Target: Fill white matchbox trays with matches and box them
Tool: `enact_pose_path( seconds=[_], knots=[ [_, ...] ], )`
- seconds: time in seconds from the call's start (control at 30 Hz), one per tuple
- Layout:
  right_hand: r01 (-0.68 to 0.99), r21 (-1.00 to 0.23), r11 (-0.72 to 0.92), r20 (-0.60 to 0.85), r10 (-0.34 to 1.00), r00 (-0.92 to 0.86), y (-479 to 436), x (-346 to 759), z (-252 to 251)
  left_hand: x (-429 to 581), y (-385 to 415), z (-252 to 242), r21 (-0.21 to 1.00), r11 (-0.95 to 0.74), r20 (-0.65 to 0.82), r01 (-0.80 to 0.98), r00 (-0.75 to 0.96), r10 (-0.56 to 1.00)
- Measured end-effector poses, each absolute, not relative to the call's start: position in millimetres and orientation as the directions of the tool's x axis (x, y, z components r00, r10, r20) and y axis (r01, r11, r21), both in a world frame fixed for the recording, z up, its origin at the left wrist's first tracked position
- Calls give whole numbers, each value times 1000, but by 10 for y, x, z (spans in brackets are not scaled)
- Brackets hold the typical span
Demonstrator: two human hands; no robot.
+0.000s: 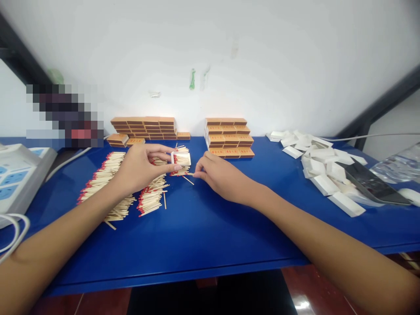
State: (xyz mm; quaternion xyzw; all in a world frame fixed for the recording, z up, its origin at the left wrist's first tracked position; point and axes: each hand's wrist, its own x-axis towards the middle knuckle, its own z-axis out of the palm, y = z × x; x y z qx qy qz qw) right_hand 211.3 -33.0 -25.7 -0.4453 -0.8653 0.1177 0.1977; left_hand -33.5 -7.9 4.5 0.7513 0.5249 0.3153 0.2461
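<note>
Between the thumb and fingers of my left hand is a small white matchbox tray with red-tipped matches lying in it. My right hand is just right of the tray, thumb and index finger pinched on the end of a match. Some loose matches lie under and around the tray, partly hidden by it. Below and left of my left hand are two long rows of matches, a left row and a middle row, their red heads mostly pointing left.
Stacked orange matchboxes stand by the wall at the back left, and a stepped stack stands right of centre. A heap of white trays lies on the right beside a dark phone. A power strip sits at the left of the blue table.
</note>
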Motion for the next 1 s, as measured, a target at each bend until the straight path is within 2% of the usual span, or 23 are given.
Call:
enact_pose_path(
  seconds=[0.17,0.33,0.47,0.8,1.0],
  knots=[
    [714,-464,524,209,848,-486,-394,2003,-298,-341,-75,48,691,-329,238,643,227,944],
    [757,-400,516,206,856,-474,-441,1909,-351,-332,-89,70,706,-341,251,620,231,940],
    [773,-393,497,206,867,-453,-437,1922,-349,-323,-95,76,715,-339,249,612,231,941],
    [846,-291,447,81,892,-444,-402,1911,-351,-333,-86,65,702,-329,240,631,226,944],
    [765,-365,530,181,847,-501,-345,2080,-333,-344,-59,46,660,-335,238,672,236,942]
  ],
)
